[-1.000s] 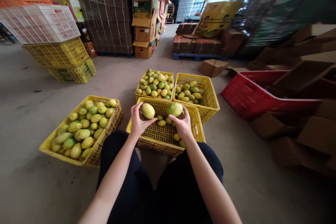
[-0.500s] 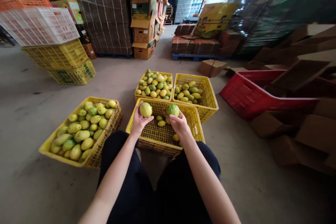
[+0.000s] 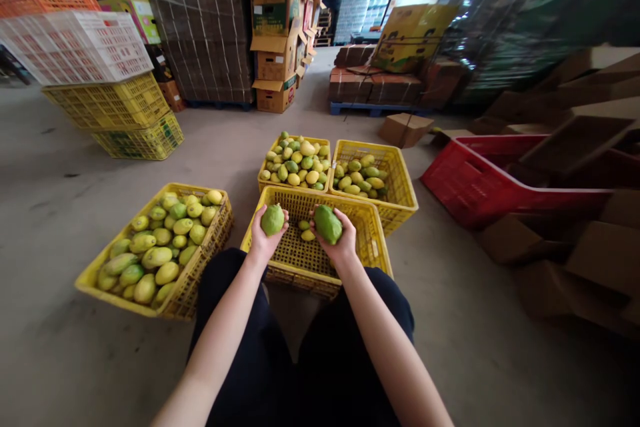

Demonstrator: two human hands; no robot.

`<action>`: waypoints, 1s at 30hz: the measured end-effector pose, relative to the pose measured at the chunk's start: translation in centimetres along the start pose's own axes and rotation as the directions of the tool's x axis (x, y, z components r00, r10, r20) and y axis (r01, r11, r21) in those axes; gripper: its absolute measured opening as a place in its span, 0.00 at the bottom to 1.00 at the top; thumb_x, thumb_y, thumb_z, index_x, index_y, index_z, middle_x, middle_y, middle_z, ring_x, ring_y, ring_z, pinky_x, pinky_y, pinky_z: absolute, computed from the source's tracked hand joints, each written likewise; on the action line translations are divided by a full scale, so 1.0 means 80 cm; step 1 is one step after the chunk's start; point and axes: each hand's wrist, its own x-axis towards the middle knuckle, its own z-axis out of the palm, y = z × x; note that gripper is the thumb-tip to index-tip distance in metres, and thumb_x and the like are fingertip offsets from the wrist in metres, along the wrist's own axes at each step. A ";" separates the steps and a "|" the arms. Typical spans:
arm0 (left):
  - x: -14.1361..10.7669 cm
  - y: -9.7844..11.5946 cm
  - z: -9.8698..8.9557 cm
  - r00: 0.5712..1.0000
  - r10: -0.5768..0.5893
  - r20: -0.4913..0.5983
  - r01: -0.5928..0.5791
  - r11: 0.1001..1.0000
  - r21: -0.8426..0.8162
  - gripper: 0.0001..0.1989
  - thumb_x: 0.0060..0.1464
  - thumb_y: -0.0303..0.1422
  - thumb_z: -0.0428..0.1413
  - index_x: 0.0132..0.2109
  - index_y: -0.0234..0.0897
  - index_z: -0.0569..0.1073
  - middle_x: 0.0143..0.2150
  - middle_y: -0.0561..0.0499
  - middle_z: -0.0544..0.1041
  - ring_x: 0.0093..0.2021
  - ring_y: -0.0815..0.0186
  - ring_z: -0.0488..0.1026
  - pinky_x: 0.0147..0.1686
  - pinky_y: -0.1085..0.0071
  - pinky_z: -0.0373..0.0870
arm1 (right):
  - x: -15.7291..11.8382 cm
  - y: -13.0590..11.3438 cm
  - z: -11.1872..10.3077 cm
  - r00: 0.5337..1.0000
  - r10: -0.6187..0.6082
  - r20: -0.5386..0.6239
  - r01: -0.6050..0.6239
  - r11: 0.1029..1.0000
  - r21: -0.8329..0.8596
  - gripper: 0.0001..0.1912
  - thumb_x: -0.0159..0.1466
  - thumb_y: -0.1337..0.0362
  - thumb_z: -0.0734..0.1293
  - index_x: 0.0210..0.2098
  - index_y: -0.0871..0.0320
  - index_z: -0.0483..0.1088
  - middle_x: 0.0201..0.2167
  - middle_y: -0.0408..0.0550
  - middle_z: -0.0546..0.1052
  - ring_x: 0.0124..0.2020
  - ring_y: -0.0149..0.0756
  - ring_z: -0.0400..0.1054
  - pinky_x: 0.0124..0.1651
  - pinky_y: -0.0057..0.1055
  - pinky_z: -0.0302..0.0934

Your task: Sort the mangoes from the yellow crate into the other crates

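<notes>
My left hand [image 3: 263,240] holds a light green fruit [image 3: 273,220] over the left part of the near yellow crate [image 3: 379,240]. A darker green fruit [image 3: 329,224] rests in my right hand [image 3: 344,244], over the same crate's right part. Between the hands, a few yellow-green fruits [image 3: 307,235] lie on the crate's slotted bottom. Behind it stand a crate heaped with yellow and green fruits [image 3: 294,179] and a partly filled crate [image 3: 400,180]. To the left, another yellow crate [image 3: 165,313] is full of larger fruits.
A red crate [image 3: 465,187] with cardboard around it stands at the right. Stacked crates [image 3: 110,103] are at the far left. Cardboard boxes [image 3: 273,67] and a loaded blue pallet [image 3: 370,109] stand farther back. My knees are close to the near crate.
Both fruits have been turned in my hands and show different sides. The left fruit now looks greener and sits slightly farther left and lower. My right fingers have shifted around the other fruit.
</notes>
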 end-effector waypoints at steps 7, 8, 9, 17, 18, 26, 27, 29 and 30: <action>0.007 0.003 -0.002 0.998 -0.042 -0.048 0.040 0.999 -0.036 0.20 0.64 0.37 0.42 0.38 0.29 0.75 0.34 0.44 0.79 0.27 0.67 0.76 0.23 0.75 0.71 | 0.006 0.002 0.003 0.996 0.083 -0.039 -0.082 0.997 0.011 0.14 0.60 0.62 0.58 0.38 0.61 0.72 0.29 0.53 0.80 0.31 0.43 0.75 0.31 0.40 0.72; 0.007 0.003 -0.002 0.998 -0.040 -0.055 0.037 0.998 -0.049 0.19 0.64 0.36 0.42 0.40 0.30 0.75 0.36 0.44 0.80 0.29 0.66 0.77 0.26 0.73 0.73 | 0.007 0.004 0.004 0.996 0.070 -0.047 -0.069 0.998 0.007 0.14 0.60 0.62 0.58 0.38 0.61 0.72 0.29 0.52 0.80 0.31 0.43 0.75 0.31 0.40 0.72; 0.006 0.003 -0.001 0.998 -0.040 -0.059 0.036 0.997 -0.062 0.18 0.64 0.35 0.43 0.42 0.30 0.74 0.37 0.45 0.80 0.32 0.65 0.77 0.29 0.72 0.74 | 0.008 0.005 0.004 0.997 0.051 -0.049 -0.051 0.999 0.001 0.14 0.60 0.64 0.58 0.38 0.60 0.73 0.28 0.52 0.80 0.31 0.43 0.75 0.32 0.40 0.72; 0.002 0.000 -0.001 0.986 -0.088 -0.141 0.080 0.995 -0.061 0.13 0.58 0.38 0.53 0.40 0.31 0.74 0.33 0.46 0.79 0.33 0.65 0.77 0.29 0.73 0.74 | 0.012 0.011 0.001 0.999 -0.024 -0.039 0.022 0.998 -0.061 0.13 0.57 0.63 0.60 0.37 0.59 0.74 0.29 0.50 0.80 0.32 0.44 0.75 0.31 0.39 0.71; 0.002 -0.001 -0.003 0.984 -0.085 -0.154 0.075 0.995 -0.070 0.11 0.57 0.36 0.53 0.38 0.31 0.74 0.32 0.47 0.78 0.33 0.65 0.77 0.29 0.74 0.73 | 0.012 0.012 0.002 0.998 -0.037 -0.044 0.034 0.996 -0.080 0.13 0.58 0.60 0.60 0.36 0.59 0.74 0.29 0.51 0.80 0.32 0.44 0.75 0.30 0.39 0.71; 0.005 -0.034 -0.006 0.994 -0.099 -0.035 0.094 0.987 -0.134 0.13 0.53 0.39 0.51 0.32 0.34 0.74 0.45 0.46 0.78 0.46 0.62 0.74 0.44 0.64 0.70 | 0.016 0.037 0.013 0.843 -0.532 -0.077 0.401 0.718 -0.569 0.15 0.54 0.51 0.68 0.34 0.56 0.71 0.31 0.45 0.77 0.35 0.39 0.71 0.39 0.36 0.67; 0.005 -0.041 -0.004 0.993 -0.107 -0.043 0.100 0.985 -0.142 0.13 0.52 0.39 0.51 0.31 0.34 0.74 0.44 0.46 0.78 0.45 0.62 0.75 0.44 0.66 0.70 | 0.015 0.041 0.015 0.776 -0.630 -0.032 0.453 0.591 -0.668 0.14 0.55 0.52 0.68 0.35 0.56 0.70 0.33 0.45 0.76 0.36 0.39 0.70 0.42 0.37 0.66; 0.007 -0.054 0.001 0.991 -0.107 -0.086 0.091 0.982 -0.165 0.12 0.51 0.37 0.52 0.29 0.34 0.74 0.37 0.47 0.79 0.41 0.64 0.75 0.43 0.70 0.69 | 0.014 0.048 0.018 0.677 -0.731 0.085 0.484 0.356 -0.799 0.13 0.57 0.54 0.67 0.36 0.56 0.70 0.36 0.46 0.76 0.38 0.39 0.69 0.47 0.39 0.63; 0.008 -0.060 0.003 0.989 -0.099 -0.113 0.078 0.981 -0.175 0.11 0.50 0.37 0.52 0.28 0.34 0.73 0.33 0.48 0.78 0.38 0.65 0.75 0.42 0.71 0.69 | 0.013 0.050 0.020 0.660 -0.739 0.137 0.486 0.280 -0.828 0.12 0.59 0.54 0.66 0.38 0.55 0.71 0.37 0.47 0.75 0.39 0.39 0.68 0.49 0.40 0.62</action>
